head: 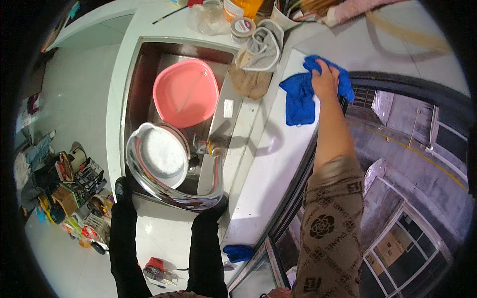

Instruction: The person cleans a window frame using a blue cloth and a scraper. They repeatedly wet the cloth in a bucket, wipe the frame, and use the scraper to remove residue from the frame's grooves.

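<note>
My right hand (326, 80) grips a bunched blue cloth (301, 100) at the far end of the white window sill (257, 175). Part of the cloth hangs flat over the sill, and another part reaches the dark window frame (387, 79). At the bottom edge, only a piece of my left hand (279, 292) shows, close to the lower window frame; its fingers are mostly cut off. Nearer to me on the sill lies a second blue cloth (238, 253).
Left of the sill is a metal sink (145, 85) with a pink basin (186, 93), a white basin (164, 152) and a curved chrome faucet (179, 199). A jar (243, 28), grey fabric (266, 48) and a brown cloth (253, 82) crowd the corner. Clutter (78, 178) covers the floor.
</note>
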A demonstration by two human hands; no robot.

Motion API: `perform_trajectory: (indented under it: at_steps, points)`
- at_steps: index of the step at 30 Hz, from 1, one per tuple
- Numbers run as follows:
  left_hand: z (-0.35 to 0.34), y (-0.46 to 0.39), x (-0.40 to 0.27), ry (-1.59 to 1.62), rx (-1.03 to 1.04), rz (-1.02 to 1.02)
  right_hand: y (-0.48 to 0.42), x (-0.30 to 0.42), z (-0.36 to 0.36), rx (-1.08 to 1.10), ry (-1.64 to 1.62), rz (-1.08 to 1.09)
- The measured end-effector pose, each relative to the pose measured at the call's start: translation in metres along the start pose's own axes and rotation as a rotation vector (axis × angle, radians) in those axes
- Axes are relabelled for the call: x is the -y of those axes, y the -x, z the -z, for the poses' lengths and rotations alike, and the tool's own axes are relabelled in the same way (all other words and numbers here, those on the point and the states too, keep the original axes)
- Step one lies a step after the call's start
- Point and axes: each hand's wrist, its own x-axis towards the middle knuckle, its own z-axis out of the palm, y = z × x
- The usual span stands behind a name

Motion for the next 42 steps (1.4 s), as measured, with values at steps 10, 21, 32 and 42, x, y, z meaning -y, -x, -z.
perform_trajectory:
  at_steps: [10, 21, 32, 42]
  points:
    - [-0.015, 0.007, -0.02, 0.116, 0.041, -0.076, 0.189, 0.052, -0.029, -0.097, 0.21, 0.23]
    - [-0.019, 0.132, 0.007, 0.11, 0.63, -0.09, 0.454, 0.008, -0.011, -0.004, -0.148, -0.318]
    - [0.052, 0.315, 0.148, 0.226, -0.802, 0.349, 0.436, 0.092, -0.087, -0.222, 0.031, -0.812]
    - [0.073, 0.345, 0.177, 0.1, -0.816, 0.42, 0.516, 0.094, 0.01, -0.666, -0.873, -0.882]
